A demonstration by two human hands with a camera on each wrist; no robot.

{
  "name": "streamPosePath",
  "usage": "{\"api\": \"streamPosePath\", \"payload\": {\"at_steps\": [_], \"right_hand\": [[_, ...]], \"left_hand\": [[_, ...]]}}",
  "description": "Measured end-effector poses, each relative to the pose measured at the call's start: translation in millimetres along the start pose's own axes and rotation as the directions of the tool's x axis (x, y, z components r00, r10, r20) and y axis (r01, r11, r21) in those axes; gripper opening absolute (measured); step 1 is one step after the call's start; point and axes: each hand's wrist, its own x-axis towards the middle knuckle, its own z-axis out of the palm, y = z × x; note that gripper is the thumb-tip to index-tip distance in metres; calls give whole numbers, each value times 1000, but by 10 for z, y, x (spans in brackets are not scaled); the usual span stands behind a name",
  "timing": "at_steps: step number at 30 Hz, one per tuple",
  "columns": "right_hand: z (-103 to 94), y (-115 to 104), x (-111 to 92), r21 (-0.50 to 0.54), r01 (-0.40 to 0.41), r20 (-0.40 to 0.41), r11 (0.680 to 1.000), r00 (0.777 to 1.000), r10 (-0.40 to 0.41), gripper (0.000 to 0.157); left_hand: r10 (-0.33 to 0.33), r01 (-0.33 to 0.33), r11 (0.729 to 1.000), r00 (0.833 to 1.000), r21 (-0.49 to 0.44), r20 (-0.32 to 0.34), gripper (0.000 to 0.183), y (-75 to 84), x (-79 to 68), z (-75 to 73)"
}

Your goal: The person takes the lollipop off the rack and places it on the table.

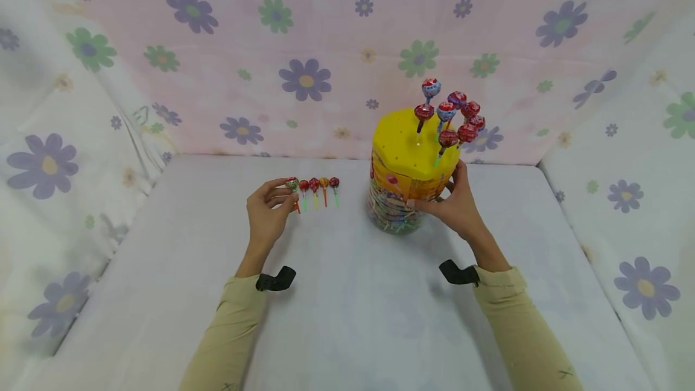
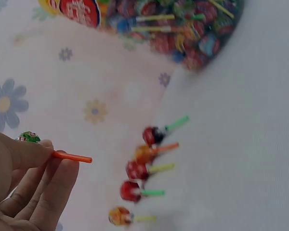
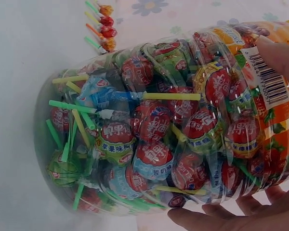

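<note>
My left hand (image 1: 267, 209) pinches a lollipop (image 2: 73, 157) by its orange stick, just under the green-wrapped head, above the left side of the table. Beside it, several wrapped lollipops (image 1: 314, 184) lie in a row, their sticks pointing toward me. With my right hand (image 1: 460, 203) I grip a clear plastic jar (image 3: 154, 115) packed with lollipops, thumb on the near side and fingers around the right. Its yellow lid (image 1: 395, 137) has small holes. Several lollipops (image 1: 447, 137) stand upright in the lid, mostly along its right side.
A white cloth covers the table (image 1: 336, 306). Behind it rises a pink flowered backdrop (image 1: 336, 29), with flowered cloth (image 1: 608, 222) along both sides. Each wrist wears a black camera mount (image 1: 276, 279).
</note>
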Motion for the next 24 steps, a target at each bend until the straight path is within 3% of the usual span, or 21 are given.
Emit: {"api": "streamPosePath", "payload": {"at_steps": [11,18,24], "right_hand": [[50,-19,-24,4,-2,-17,1000,1000,2,95],[66,-38,-26,-13,-22,-39,1000,999,22,93],[68,-44,-12,-27,-52,-44,998,998,51,91]], "left_hand": [[-145,153,978,987,144,-66,36,-291,56,-196],[-150,163,949,986,269,-70,36,-432,180,-210],[-173,194,928,981,318,-91,36,-530,279,-213]]}}
